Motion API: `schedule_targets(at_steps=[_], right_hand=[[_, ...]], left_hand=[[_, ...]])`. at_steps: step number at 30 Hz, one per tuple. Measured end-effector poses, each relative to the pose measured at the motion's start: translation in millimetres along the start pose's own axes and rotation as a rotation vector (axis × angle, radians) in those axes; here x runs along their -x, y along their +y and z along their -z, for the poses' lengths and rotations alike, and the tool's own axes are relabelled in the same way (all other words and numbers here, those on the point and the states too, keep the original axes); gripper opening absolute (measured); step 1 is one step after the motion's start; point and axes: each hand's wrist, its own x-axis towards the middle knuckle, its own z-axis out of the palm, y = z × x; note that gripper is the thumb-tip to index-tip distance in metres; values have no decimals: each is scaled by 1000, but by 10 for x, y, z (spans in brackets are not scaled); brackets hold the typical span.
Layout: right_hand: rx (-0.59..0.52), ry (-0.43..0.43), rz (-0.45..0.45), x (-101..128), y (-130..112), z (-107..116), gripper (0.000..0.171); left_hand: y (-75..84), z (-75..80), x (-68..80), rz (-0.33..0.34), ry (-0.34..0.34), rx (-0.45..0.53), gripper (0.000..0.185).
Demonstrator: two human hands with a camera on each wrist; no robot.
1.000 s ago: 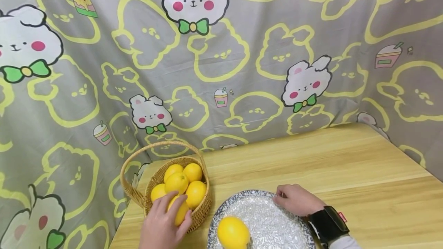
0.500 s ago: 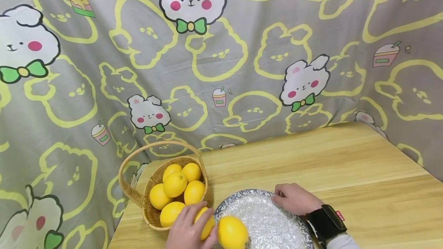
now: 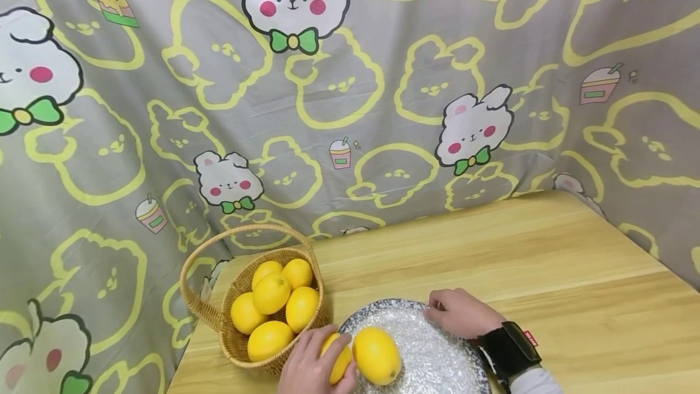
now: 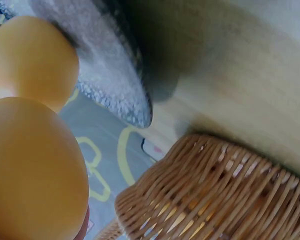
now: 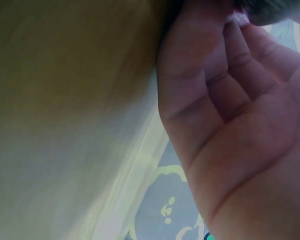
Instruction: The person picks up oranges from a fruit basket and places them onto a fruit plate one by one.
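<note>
A: Edges, room to move — quick?
B: Plenty to R of speckled plate and behind it: broad wood of table, out to back edge by printed curtain. Tight on L — just a narrow gap btwn plate and basket. Near side of plate cropped out of head view.
A: Hands?
B: L hand: fingers curled round held lemon, at plate's L rim, just beside plate lemon. Can't tell re contact btwn the two. R hand: fingers bent in, pinching plate's far R rim. Black wristband on R wrist.
A: Containers, contents?
B: Wicker basket nr table's L edge, handle arching up and out to L. In it, six basket lemons visible, heaped, one atop others. On plate, one lemon, lying toward L side.
</note>
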Motion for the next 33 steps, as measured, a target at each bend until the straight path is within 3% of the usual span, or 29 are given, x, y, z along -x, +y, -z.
schedule_targets(at_steps=[7, 20, 33], right_hand=[[0, 8, 8, -4, -16, 4, 22], [16, 17, 12, 11, -25, 15, 22], [10, 19, 16, 15, -37, 11, 21]], left_hand=[[46, -59, 85, 43, -59, -3, 31], [148, -188, 204, 26, 2, -24, 37], [203, -257, 275, 18, -49, -69, 51]])
